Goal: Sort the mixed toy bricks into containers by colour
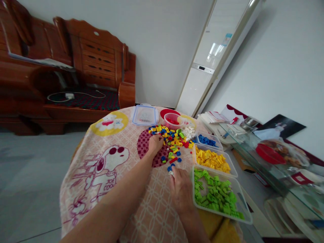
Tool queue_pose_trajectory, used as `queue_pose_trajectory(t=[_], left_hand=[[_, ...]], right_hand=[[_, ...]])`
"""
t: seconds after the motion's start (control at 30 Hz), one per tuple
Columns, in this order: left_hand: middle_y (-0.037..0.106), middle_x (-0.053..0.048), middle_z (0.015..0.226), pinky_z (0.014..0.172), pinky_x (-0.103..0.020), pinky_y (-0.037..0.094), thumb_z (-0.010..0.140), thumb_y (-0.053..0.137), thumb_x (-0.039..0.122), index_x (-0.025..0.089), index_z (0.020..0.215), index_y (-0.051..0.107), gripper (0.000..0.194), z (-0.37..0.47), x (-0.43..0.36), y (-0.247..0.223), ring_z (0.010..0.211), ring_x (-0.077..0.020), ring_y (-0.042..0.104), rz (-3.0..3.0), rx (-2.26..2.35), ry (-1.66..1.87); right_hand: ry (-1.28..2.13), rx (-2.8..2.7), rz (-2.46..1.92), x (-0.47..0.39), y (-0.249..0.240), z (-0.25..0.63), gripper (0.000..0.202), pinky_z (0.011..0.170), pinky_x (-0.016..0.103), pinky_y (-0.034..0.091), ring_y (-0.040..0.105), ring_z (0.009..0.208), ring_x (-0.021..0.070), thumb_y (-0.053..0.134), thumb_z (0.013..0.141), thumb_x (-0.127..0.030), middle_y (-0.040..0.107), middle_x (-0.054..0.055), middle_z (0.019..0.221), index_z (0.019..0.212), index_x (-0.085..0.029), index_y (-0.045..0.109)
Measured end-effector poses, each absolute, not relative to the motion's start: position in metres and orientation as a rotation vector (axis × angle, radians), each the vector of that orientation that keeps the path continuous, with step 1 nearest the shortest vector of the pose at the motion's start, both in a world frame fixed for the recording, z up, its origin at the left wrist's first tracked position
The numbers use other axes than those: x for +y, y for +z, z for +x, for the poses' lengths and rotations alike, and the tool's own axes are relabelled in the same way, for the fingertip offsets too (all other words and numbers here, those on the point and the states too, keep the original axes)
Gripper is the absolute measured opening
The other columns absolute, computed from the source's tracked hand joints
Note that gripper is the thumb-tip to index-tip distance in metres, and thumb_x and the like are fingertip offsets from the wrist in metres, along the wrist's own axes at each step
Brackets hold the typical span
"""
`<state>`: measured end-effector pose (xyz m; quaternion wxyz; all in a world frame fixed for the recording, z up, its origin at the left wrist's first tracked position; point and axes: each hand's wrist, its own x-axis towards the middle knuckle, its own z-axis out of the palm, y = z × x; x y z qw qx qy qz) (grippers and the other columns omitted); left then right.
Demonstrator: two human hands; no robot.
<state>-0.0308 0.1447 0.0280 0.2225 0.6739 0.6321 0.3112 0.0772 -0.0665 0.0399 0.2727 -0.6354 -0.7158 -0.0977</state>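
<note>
A loose pile of mixed toy bricks (174, 138) lies mid-table. My left hand (155, 143) is at the pile's left edge, fingers curled together; what they hold, if anything, is too small to name. Nearer to me, my right hand (180, 184) is closed on a white piece (171, 173), beside blue round pieces (169, 168). Right of the pile stand clear boxes of blue bricks (207, 140), yellow bricks (212, 160) and green bricks (217, 194). White bricks (189, 133) form a heap behind the pile, near a round tub (172, 120) with red bricks.
A clear lid or box with a blue rim (144, 115) lies at the back of the cloth-covered table (101, 175). To the right is a glass shelf (265, 168) with a red bowl (270, 153). A wooden bench (96, 64) stands behind on the left.
</note>
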Motion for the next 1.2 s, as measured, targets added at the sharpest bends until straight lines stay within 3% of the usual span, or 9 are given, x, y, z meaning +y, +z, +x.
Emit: queue_pose_trajectory(t=[0.2, 0.37, 0.53, 0.9, 0.97, 1.1, 1.2], left_hand=[[0.076, -0.007, 0.088, 0.072, -0.023, 0.044, 0.086, 0.05, 0.025, 0.018, 0.09, 0.074, 0.025, -0.029, 0.148, 0.024, 0.082, -0.0177, 0.067, 1.839, 1.751, 0.866], [0.076, -0.007, 0.09, 0.071, -0.023, 0.044, 0.085, 0.051, 0.026, 0.018, 0.091, 0.074, 0.025, -0.027, 0.153, 0.022, 0.084, -0.0185, 0.067, 1.83, 1.785, 0.861], [0.076, -0.007, 0.09, 0.071, -0.024, 0.044, 0.085, 0.051, 0.026, 0.018, 0.09, 0.075, 0.025, -0.027, 0.155, 0.02, 0.085, -0.0196, 0.068, 1.844, 1.767, 0.887], [0.076, -0.007, 0.088, 0.071, -0.024, 0.043, 0.086, 0.051, 0.024, 0.019, 0.09, 0.074, 0.024, -0.027, 0.152, 0.018, 0.083, -0.0186, 0.068, 1.84, 1.769, 0.875], [0.076, -0.007, 0.088, 0.071, -0.024, 0.043, 0.086, 0.051, 0.024, 0.018, 0.089, 0.074, 0.024, -0.027, 0.151, 0.019, 0.082, -0.0184, 0.068, 1.852, 1.769, 0.879], [0.075, -0.007, 0.088, 0.07, -0.024, 0.043, 0.085, 0.051, 0.023, 0.019, 0.087, 0.073, 0.023, -0.028, 0.149, 0.022, 0.082, -0.018, 0.067, 1.843, 1.748, 0.881], [0.075, -0.007, 0.088, 0.07, -0.024, 0.043, 0.085, 0.052, 0.024, 0.019, 0.087, 0.073, 0.022, -0.028, 0.149, 0.022, 0.083, -0.0184, 0.068, 1.823, 1.745, 0.895]], right_hand=[[-0.217, -2.008, -1.914, -0.056, 0.023, 0.086, 0.033, 0.074, 0.032, 0.047, 0.062, 0.083, 0.0214, 0.046, 0.082, -0.003, 0.069, 0.008, 0.086, 0.104, -0.019, 0.067], [0.002, -1.888, -1.74, -0.067, 0.032, 0.089, 0.038, 0.08, 0.03, 0.049, 0.065, 0.089, 0.0204, 0.045, 0.084, -0.009, 0.07, 0.009, 0.094, 0.115, -0.018, 0.066], [0.245, -1.694, -1.549, -0.067, 0.05, 0.098, 0.036, 0.079, 0.028, 0.053, 0.068, 0.09, 0.0188, 0.041, 0.089, -0.017, 0.073, 0.01, 0.1, 0.113, -0.017, 0.068], [0.552, -1.579, -1.615, -0.013, 0.07, 0.128, 0.034, 0.061, 0.026, 0.051, 0.065, 0.066, 0.0175, 0.054, 0.079, -0.027, 0.072, 0.004, 0.075, 0.105, -0.016, 0.073], [0.466, -1.475, -1.64, 0.02, 0.086, 0.147, 0.04, 0.061, 0.027, 0.052, 0.065, 0.064, 0.0182, 0.053, 0.08, -0.031, 0.073, 0.007, 0.079, 0.11, -0.012, 0.071], [0.086, -1.304, -1.639, 0.068, 0.124, 0.18, 0.054, 0.082, 0.034, 0.052, 0.068, 0.09, 0.0233, 0.053, 0.077, -0.03, 0.068, 0.019, 0.115, 0.125, -0.006, 0.061], [-0.036, -1.455, -1.732, 0.062, 0.123, 0.181, 0.04, 0.084, 0.036, 0.051, 0.067, 0.089, 0.0243, 0.052, 0.079, -0.031, 0.072, 0.015, 0.102, 0.109, -0.011, 0.07]])
